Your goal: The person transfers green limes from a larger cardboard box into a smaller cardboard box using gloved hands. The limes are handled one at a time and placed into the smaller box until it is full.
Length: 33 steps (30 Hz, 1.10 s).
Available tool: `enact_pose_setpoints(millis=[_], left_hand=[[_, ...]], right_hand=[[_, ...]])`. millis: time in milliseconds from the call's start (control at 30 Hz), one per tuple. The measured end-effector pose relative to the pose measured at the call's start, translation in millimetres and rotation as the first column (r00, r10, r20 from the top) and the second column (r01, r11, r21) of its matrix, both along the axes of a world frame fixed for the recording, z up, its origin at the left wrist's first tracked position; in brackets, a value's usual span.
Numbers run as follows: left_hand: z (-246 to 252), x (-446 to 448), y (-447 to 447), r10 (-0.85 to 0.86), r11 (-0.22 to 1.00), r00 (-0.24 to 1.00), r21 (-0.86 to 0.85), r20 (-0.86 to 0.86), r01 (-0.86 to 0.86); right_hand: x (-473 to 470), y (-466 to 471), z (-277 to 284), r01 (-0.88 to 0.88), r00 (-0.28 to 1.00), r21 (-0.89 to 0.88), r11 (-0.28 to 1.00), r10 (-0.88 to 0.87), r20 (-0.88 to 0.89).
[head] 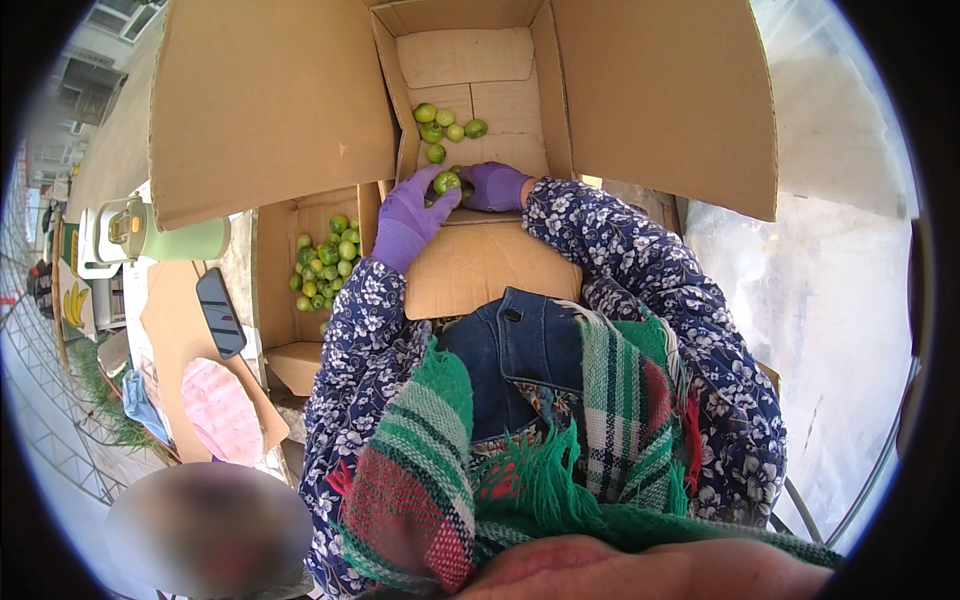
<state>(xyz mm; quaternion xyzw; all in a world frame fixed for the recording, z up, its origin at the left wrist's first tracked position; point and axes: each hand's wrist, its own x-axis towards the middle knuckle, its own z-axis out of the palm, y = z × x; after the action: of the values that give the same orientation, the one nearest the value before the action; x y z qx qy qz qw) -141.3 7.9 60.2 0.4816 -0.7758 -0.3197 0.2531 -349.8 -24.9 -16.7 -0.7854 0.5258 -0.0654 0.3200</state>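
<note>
Both my hands wear purple gloves and are inside the near end of a deep cardboard box (480, 56). Between its thumb and fingers, my left hand (412, 210) holds a green tomato (447, 182). Right beside it, my right hand (496, 186) has its fingers curled down, with bits of green fruit showing at the fingertips. Whether it grips one of them is hidden. Farther in on the box floor lie several loose green tomatoes (454, 133), mostly toward the left wall.
Left of my left arm, a second cardboard box (277, 232) holds a heap of green tomatoes (328, 262). Wide box flaps (277, 97) spread to both sides. A smartphone (221, 313), a pink ridged item (223, 412) and a light green jug (187, 238) are farther left. A blurred person (210, 529) is at lower left.
</note>
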Motion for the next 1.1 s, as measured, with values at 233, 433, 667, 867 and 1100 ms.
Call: enact_pose_setpoints(millis=[233,433,667,867,1100], left_hand=[[7,0,2,-0.001,1.000,1.000,0.007,0.018,0.001],[8,9,7,0.012,0.996,0.982,0.087,-0.188,0.005],[16,56,29,0.141,0.982,0.959,-0.085,-0.247,-0.167],[-70,169,1,0.522,0.834,0.842,-0.127,-0.136,-0.537],[-125,217,35,0.501,0.846,0.576,-0.223,0.646,-0.485]], right_hand=[[-4,2,7,-0.065,0.998,0.007,0.998,0.065,-0.022],[-5,2,-4,-0.081,0.997,-0.001,0.997,0.081,-0.011],[-10,7,4,-0.050,0.995,-0.013,0.999,0.048,-0.086],[-14,6,3,0.033,0.999,0.014,0.999,-0.032,-0.006],[-15,7,4,0.095,0.986,0.068,0.993,-0.104,0.133]])
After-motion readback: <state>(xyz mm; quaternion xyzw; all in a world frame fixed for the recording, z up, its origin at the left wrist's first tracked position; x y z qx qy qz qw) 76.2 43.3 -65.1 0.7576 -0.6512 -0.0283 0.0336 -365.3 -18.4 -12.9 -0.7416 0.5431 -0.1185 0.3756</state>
